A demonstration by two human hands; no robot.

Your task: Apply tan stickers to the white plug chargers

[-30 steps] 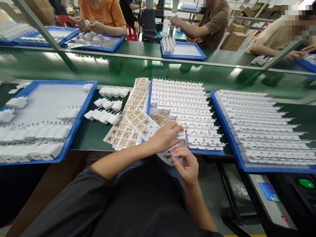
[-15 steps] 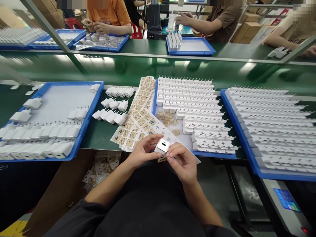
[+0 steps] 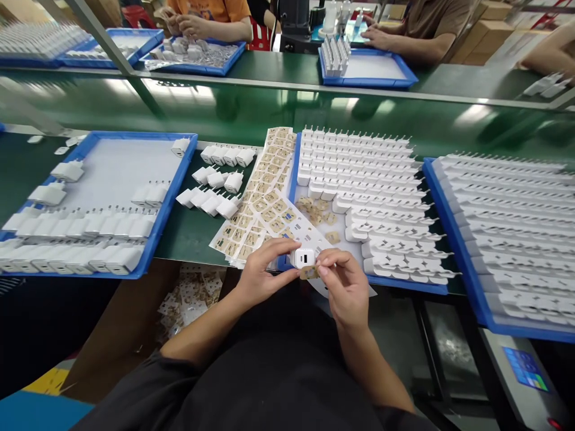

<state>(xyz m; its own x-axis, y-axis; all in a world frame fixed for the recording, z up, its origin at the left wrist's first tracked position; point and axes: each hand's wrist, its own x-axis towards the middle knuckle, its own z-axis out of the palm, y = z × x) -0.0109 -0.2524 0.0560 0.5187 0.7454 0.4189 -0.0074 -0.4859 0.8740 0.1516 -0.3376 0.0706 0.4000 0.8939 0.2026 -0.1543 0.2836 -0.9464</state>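
Between the thumb and fingers of my left hand (image 3: 265, 267) is a white USB charger (image 3: 304, 258), its port face turned toward me. My right hand (image 3: 345, 281) pinches a small tan sticker (image 3: 309, 273) just below that face; whether it touches the charger I cannot tell. Beneath and behind my hands lie sheets of tan stickers (image 3: 269, 173), one of them partly peeled. Loose tan pieces (image 3: 317, 211) rest in the blue tray (image 3: 294, 173) beside the sheets, in front of rows of white chargers (image 3: 359, 173).
To the left, a blue tray (image 3: 192, 149) holds more chargers, with several loose chargers (image 3: 215, 179) next to it. Another full tray (image 3: 433, 197) stands at right. A metal rail (image 3: 278, 82) crosses behind; beyond it co-workers sit at trays. Scraps (image 3: 193, 296) fill a box below the table.
The charger has tilted so its port face points more toward me, and the tan sticker has come up closer under it. The whole view has shifted slightly.
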